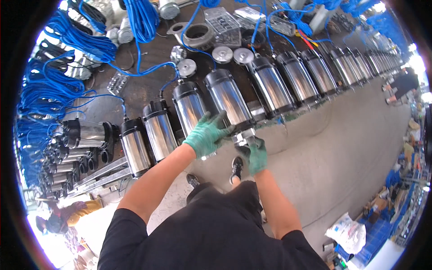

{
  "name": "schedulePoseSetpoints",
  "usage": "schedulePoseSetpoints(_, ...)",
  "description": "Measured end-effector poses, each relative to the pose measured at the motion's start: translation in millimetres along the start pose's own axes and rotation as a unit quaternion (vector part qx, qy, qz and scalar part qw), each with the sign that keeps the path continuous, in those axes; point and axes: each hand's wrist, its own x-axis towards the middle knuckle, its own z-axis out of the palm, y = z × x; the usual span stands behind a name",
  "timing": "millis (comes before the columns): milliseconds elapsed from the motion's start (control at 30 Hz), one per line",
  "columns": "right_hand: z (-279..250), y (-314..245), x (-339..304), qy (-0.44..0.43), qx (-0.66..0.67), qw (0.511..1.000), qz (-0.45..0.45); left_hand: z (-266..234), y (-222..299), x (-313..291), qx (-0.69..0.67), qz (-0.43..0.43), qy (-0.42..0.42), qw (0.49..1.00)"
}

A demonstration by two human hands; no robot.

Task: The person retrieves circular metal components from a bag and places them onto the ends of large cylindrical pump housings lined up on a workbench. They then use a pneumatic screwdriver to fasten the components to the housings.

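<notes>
In front of me lies a steel-bodied submersible pump with black end caps, its lower end toward me at the bench edge. My left hand, in a green glove with dark fingertips, has its fingers spread over the lower ends of this pump and the pump to its left. My right hand, gloved the same way, is closed on a small silvery metal fitting at the near end of the pump. The fitting's exact shape is partly hidden by the fingers.
More steel pumps line the bench edge both ways. Behind them are bundles of blue cable, round metal discs, a grey casting and red-and-yellow-handled pliers. A white sack lies lower right. Other people are at both sides.
</notes>
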Motion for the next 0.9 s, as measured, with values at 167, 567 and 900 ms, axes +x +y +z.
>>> schedulePoseSetpoints(167,-12,-1,7,-0.02,-0.088,0.996,-0.016,-12,-10,6,-0.096,-0.025,0.083,0.992)
schedulePoseSetpoints(567,-145,-89,-22,0.034,-0.156,0.984,0.081,-84,-196,137,0.13,-0.379,-0.026,0.916)
schedulePoseSetpoints(900,-170,-101,-72,0.186,-0.159,0.967,0.071,-77,-224,188,0.136,-0.433,-0.272,0.849)
